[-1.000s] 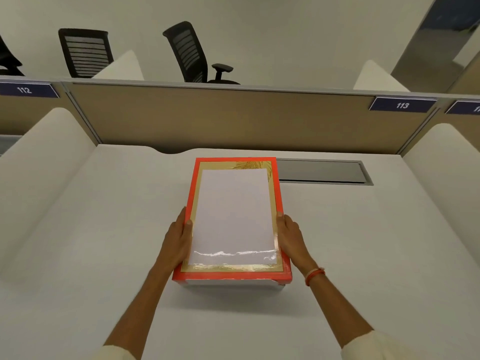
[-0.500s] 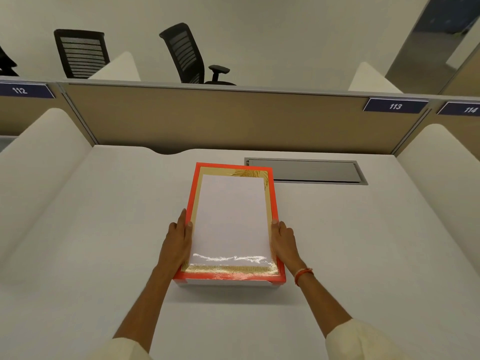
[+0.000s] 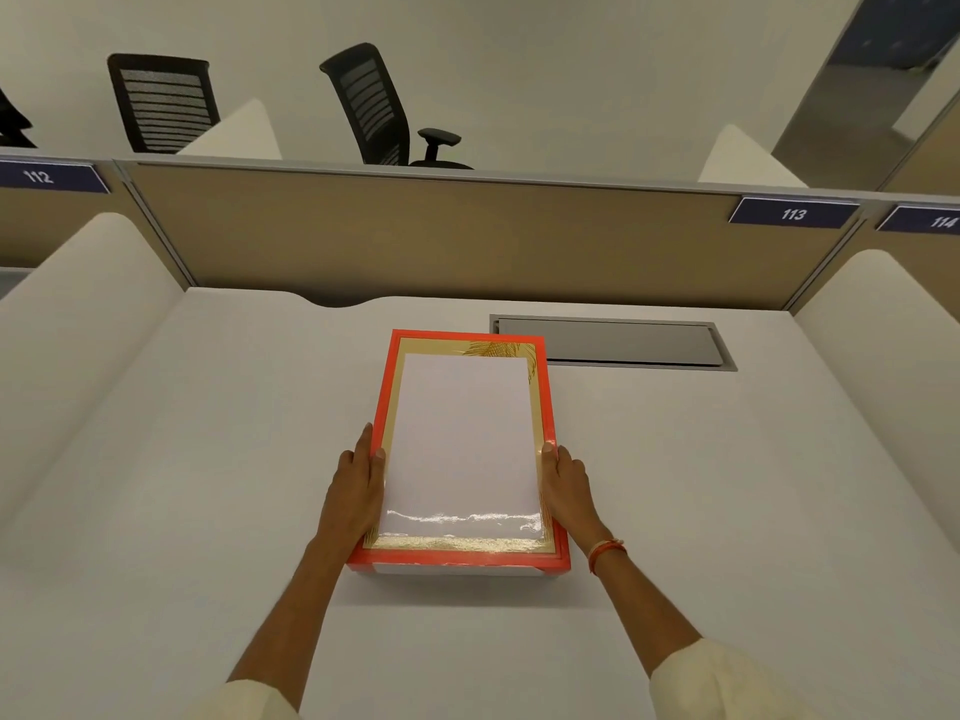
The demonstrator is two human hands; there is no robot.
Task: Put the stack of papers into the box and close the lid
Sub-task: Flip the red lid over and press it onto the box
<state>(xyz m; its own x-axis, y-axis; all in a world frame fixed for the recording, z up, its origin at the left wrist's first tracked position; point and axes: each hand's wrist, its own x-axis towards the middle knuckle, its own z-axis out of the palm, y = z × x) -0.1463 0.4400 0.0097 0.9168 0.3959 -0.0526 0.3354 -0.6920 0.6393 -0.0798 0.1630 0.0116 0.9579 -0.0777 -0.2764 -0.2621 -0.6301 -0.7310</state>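
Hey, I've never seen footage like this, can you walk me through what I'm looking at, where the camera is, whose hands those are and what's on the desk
There is no machine here. The one picture comes from a wide-angle camera worn on a person's head, looking forward and down, so the two arms coming up from the bottom edge are the wearer's own.

The left hand and the right hand press against the long sides of an orange lid, which has a gold border and a clear window. Through the window you see white paper. The lid sits on a white box, of which only a strip shows at the near edge.

The box rests on a white desk. Behind it is a grey cable hatch, then a tan partition with the number plate 113. Two black office chairs stand beyond it.
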